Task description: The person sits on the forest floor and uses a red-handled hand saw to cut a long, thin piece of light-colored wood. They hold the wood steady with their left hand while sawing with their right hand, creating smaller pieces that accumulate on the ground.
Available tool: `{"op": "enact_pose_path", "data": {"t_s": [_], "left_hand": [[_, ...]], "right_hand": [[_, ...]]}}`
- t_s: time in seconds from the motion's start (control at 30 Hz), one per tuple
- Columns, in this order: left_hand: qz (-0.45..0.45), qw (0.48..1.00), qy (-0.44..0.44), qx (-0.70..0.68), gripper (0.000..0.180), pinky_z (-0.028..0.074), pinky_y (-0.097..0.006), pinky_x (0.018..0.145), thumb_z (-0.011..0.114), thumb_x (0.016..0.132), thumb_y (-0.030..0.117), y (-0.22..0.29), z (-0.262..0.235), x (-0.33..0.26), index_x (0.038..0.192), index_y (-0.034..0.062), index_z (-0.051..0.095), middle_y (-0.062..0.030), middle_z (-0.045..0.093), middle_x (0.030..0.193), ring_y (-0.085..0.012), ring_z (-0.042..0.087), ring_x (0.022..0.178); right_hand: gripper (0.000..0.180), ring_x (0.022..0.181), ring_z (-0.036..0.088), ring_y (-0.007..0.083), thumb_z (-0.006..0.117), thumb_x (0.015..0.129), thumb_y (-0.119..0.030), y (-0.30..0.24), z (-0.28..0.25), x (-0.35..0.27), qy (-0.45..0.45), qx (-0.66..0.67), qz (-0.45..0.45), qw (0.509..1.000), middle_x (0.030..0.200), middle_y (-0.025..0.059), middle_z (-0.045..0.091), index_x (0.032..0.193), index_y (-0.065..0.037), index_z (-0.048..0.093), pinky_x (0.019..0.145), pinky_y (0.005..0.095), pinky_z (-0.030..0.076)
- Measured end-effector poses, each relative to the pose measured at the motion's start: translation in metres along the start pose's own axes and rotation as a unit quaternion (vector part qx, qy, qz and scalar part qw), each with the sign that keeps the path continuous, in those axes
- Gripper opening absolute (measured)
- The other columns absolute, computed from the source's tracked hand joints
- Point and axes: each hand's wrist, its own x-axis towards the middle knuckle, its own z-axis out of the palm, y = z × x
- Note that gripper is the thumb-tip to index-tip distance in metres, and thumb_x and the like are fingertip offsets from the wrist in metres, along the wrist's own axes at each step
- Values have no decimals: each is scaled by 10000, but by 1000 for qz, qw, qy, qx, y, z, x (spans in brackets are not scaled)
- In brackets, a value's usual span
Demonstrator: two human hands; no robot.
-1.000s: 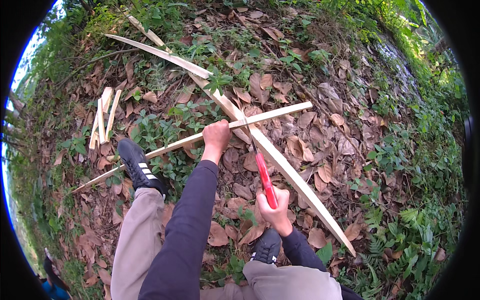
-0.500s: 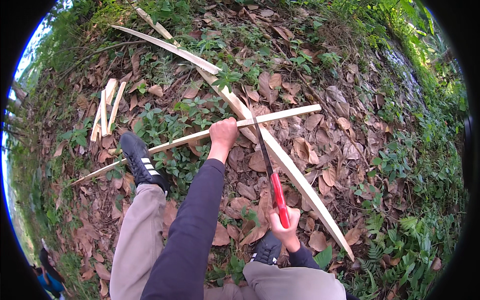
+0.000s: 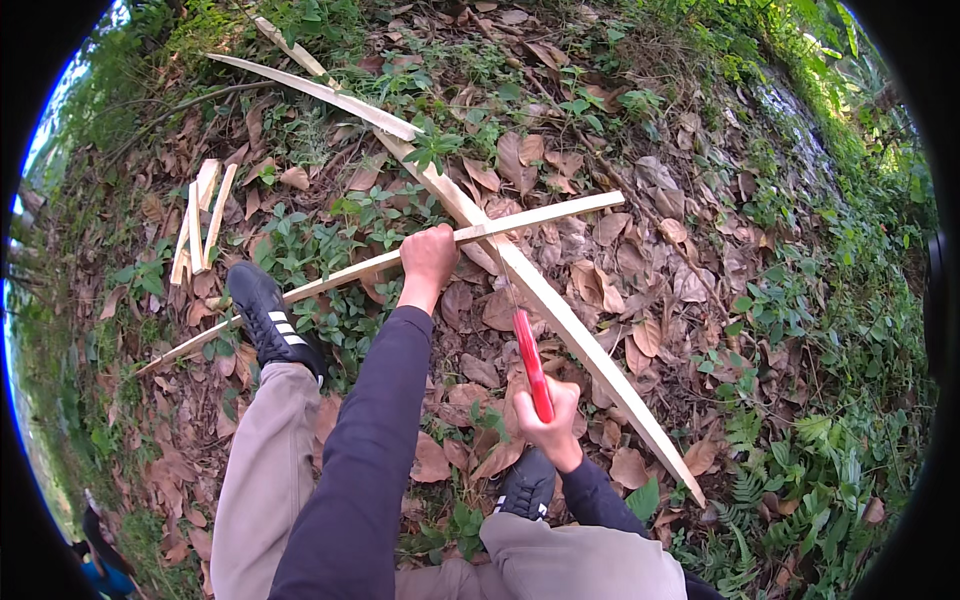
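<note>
A long, thin wooden strip (image 3: 560,210) lies slantwise across a longer pale wooden piece (image 3: 605,375). My left hand (image 3: 428,262) is closed around the strip, just left of where the two cross. My right hand (image 3: 552,415) grips the red handle (image 3: 532,365) of a hand saw. The saw points away from me toward the crossing. Its blade shows only as a thin edge-on line below the strip, so I cannot tell how deep it sits in the wood. My left shoe (image 3: 270,318) rests over the strip's left part.
Several short wooden sticks (image 3: 197,225) lie together at the far left. A curved, tapering wooden piece (image 3: 320,92) and a narrow offcut (image 3: 292,45) lie at the top. My right shoe (image 3: 526,488) is near the saw handle. Dry leaves and low green plants cover the ground.
The saw and my right hand have moved slightly forward and left. The blade, seen broadside before, now shows edge-on. My left hand keeps its hold on the strip.
</note>
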Motion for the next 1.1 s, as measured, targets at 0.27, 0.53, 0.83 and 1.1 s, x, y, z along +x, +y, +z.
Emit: {"op": "enact_pose_path", "data": {"t_s": [0.27, 0.53, 0.83, 1.1], "left_hand": [[-1, 1000, -17, 19, 112, 570, -415, 542, 609, 772, 109, 4, 0, 0, 670, 87, 649, -140, 682, 637, -306, 710, 606], [-17, 998, -51, 11, 85, 578, -426, 584, 631, 755, 121, 1, -7, 3, 692, 83, 674, -160, 686, 651, -319, 714, 631], [-37, 996, -75, 17, 112, 577, -434, 627, 693, 737, 194, 1, -8, 2, 737, 83, 708, -156, 703, 705, -321, 717, 668], [-39, 971, -237, -12, 248, 575, -437, 789, 678, 762, 244, 2, -41, 29, 872, 31, 744, -216, 717, 908, -352, 715, 866]], "right_hand": [[171, 382, 463, 127, 635, 741, -50, 0, -9, -23, 15, 34, 7, 999, 463, 41, 420, 605, -22, 536, 427, 295, 372], [162, 395, 467, 99, 614, 749, -47, -1, -2, 1, -2, 59, 53, 997, 472, 35, 455, 613, -21, 531, 434, 270, 376], [233, 417, 429, 93, 668, 772, -60, -1, -6, -20, -13, 21, 41, 999, 483, -2, 432, 619, -37, 494, 442, 275, 347], [300, 537, 469, 77, 669, 932, -181, 2, -33, 0, -17, 83, 123, 989, 613, 1, 515, 711, -8, 562, 507, 262, 364]]}}
